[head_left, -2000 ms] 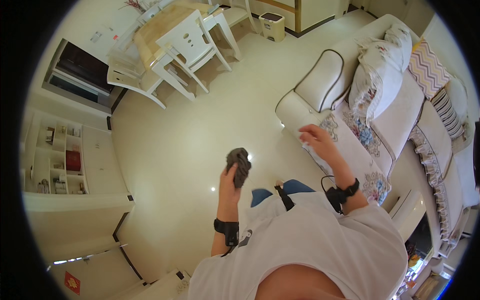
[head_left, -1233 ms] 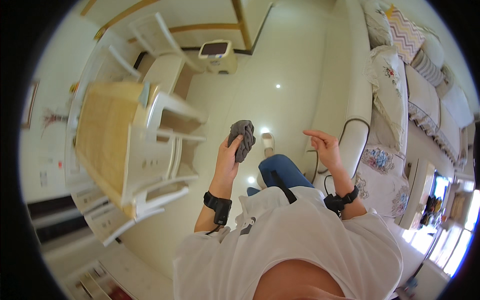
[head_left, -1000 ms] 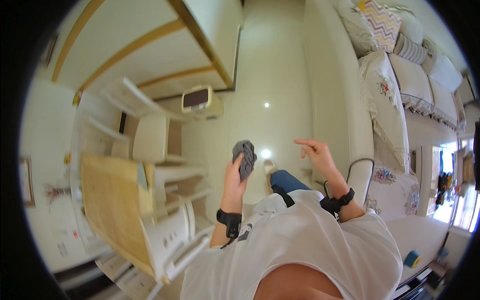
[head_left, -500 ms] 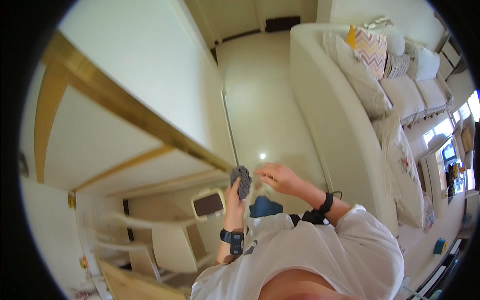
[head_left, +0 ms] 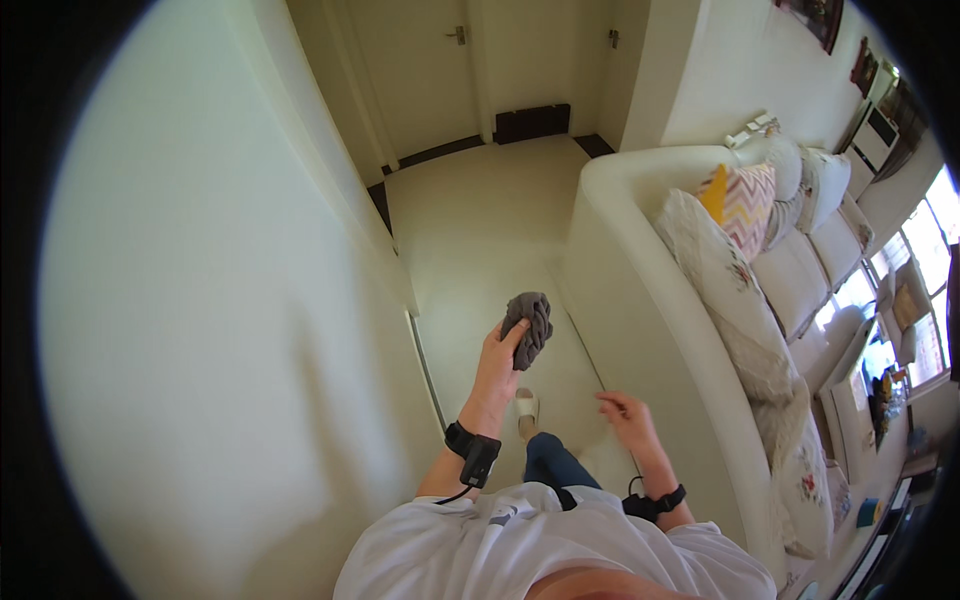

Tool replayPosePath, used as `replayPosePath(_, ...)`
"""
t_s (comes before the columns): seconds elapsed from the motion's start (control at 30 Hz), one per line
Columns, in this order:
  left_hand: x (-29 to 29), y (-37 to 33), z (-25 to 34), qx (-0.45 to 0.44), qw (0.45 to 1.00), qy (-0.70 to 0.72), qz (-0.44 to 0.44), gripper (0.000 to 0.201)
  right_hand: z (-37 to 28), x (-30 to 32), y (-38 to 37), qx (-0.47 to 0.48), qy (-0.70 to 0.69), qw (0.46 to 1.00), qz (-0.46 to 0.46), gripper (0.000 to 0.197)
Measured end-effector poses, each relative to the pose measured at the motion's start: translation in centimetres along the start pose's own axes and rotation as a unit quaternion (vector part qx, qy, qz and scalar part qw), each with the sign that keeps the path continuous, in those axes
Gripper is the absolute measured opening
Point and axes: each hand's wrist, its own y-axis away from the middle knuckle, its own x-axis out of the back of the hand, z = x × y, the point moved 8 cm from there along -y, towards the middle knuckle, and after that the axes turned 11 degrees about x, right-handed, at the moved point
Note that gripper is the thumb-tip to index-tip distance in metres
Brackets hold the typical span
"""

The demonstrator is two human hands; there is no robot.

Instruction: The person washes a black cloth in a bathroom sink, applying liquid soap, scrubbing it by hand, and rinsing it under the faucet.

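Observation:
A crumpled dark grey cloth is bunched up in my left hand, whose thumb presses across its near side. The hand is raised in front of me over the pale floor. My right hand hangs lower, to the right, near the side of the sofa. Its fingers are loosely bent and apart, and no object shows in it. A black device is strapped to my left wrist, and a black band circles my right wrist.
A smooth white wall rises close on my left. To the right runs the long back of a cream sofa with patterned cushions. The pale floor leads between them to a door. My slippered foot shows below.
I have moved forward along the passage; the chairs and shelving on the left are out of view. My left hand carries the cloth farther ahead, while my right hand has dropped away from it.

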Motion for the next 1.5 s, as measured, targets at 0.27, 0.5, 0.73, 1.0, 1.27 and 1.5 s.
replayPosePath(0.27, 9.6, -16.7, 12.0, 0.036, 0.992, -0.006, 0.119, 0.026, -0.5, 0.6, -27.8, -0.001, 0.024, 0.997, 0.077, 0.018)
replayPosePath(0.5, 15.3, -29.2, 22.4, -0.04, 0.981, 0.024, 0.189, 0.024, -10.2, -8.6, -51.3, 0.22, 0.088, 0.965, -0.111, 0.018)
replayPosePath(0.73, 18.7, -48.3, 34.1, -0.032, 0.983, 0.005, 0.182, 0.025, -9.4, -11.6, -71.8, 0.206, 0.094, 0.968, -0.107, 0.018)
replayPosePath(1.0, 13.2, -73.8, 50.1, -0.078, 0.996, -0.031, 0.037, 0.029, -6.7, -5.7, -91.0, 0.138, 0.121, 0.982, 0.053, 0.018)
replayPosePath(1.27, 9.7, -97.6, 61.4, -0.077, 0.976, -0.201, 0.011, 0.033, 3.9, 0.1, -111.9, 0.061, 0.114, 0.977, 0.172, 0.016)
replayPosePath(1.5, 7.9, -115.4, 73.0, -0.079, 0.961, -0.264, -0.02, 0.031, -4.8, -1.3, -137.3, 0.193, 0.174, 0.957, 0.13, 0.017)
